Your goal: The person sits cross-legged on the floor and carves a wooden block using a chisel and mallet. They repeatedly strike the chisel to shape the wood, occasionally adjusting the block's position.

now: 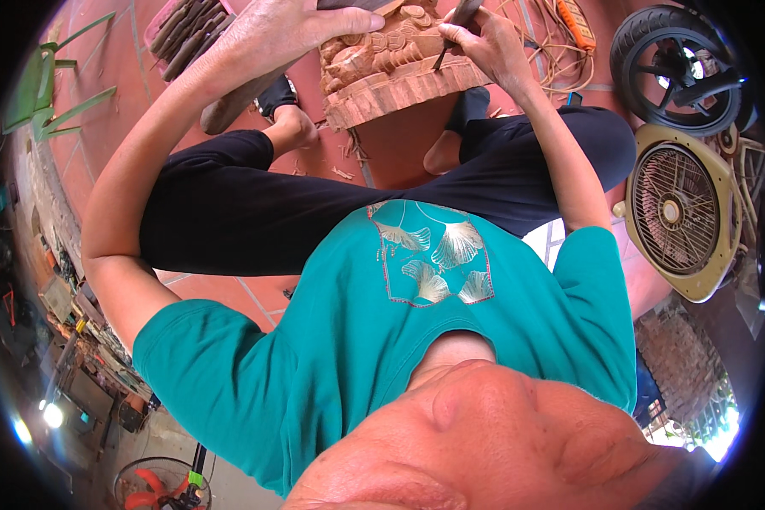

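A brown wood carving (391,51) with a raised, rounded relief and a rough-cut lower edge lies in front of me between my feet. My right hand (497,49) is closed round a chisel (464,12) with a dark handle, its thin blade pointing down at the carving's right part. My left hand (285,32) reaches over the carving's left end, with the thumb stretched across its top. The top edge of the view cuts off the left fingers. Below my left forearm shows a rounded wooden club (229,109), partly hidden by the arm.
To the left stand a pink basket (155,32) of several dark wooden-handled tools and a green plastic chair (38,93). On the right are an orange power strip (576,24) with tangled cords, a black wheel (676,72) and a beige box fan (680,208). Wood shavings (354,149) litter the tiles.
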A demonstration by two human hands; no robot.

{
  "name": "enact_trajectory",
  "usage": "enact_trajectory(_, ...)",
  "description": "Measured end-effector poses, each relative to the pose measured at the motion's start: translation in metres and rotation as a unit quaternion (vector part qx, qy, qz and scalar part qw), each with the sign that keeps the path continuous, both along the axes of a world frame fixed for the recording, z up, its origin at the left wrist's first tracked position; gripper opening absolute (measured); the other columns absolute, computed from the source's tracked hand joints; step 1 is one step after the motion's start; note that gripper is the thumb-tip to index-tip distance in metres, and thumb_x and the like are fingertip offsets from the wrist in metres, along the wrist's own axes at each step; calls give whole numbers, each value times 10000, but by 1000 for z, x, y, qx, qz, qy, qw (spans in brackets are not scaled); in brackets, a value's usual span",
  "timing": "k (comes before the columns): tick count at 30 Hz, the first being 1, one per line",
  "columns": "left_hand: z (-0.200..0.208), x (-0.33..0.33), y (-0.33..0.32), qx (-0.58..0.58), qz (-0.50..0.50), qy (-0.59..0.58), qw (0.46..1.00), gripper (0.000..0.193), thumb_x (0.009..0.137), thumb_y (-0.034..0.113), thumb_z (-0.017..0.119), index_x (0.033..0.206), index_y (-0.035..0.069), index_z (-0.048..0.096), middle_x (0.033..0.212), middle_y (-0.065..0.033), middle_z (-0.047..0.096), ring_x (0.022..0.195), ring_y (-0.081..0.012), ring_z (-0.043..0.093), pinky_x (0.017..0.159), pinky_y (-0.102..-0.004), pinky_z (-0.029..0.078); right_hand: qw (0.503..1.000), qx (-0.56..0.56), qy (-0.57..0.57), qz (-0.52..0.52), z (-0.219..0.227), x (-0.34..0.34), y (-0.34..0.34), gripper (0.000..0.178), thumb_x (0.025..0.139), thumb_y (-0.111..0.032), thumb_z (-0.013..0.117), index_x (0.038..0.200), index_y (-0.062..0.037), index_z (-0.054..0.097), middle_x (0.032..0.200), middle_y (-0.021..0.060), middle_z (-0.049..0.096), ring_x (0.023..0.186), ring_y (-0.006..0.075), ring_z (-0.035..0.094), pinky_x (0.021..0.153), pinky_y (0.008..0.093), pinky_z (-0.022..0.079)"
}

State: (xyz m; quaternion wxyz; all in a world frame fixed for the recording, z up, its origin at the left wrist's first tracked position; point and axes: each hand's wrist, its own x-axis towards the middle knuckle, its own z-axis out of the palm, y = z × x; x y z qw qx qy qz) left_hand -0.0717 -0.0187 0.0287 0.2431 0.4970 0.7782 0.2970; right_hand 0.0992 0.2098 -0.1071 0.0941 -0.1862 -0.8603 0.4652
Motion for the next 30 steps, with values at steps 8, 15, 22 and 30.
enact_trajectory(8,-15,-8,1,74,-19,-37,996,779,877,264,786,1516,-1,427,1275,-310,647,1183,-362,659,1011,-413,496,994,-103,18,29,41,2,4,122,976,-65,712,1024,39,673,875,23,656,818,109,609,745,296,517)
enact_trajectory(15,0,0,5,39,-24,7,999,793,870,252,795,1517,-12,420,1294,-301,646,1210,-361,650,1030,-408,490,993,0,41,112,19,1,-1,275,950,-69,734,1192,27,648,852,115,708,754,187,654,728,349,544)
enact_trajectory(22,5,4,5,36,-19,-12,999,796,873,235,798,1523,-13,413,1337,-294,627,1233,-347,642,1046,-402,484,987,37,81,137,27,-2,-11,418,926,-106,750,1326,-50,641,889,216,702,768,282,717,717,382,550)
enact_trajectory(30,-11,-4,4,211,-34,65,975,774,875,205,800,1511,-21,422,1302,-278,642,1215,-318,640,1042,-405,484,970,158,42,179,-4,-2,-4,282,965,-278,715,1024,-35,585,751,187,649,735,385,680,643,457,510)
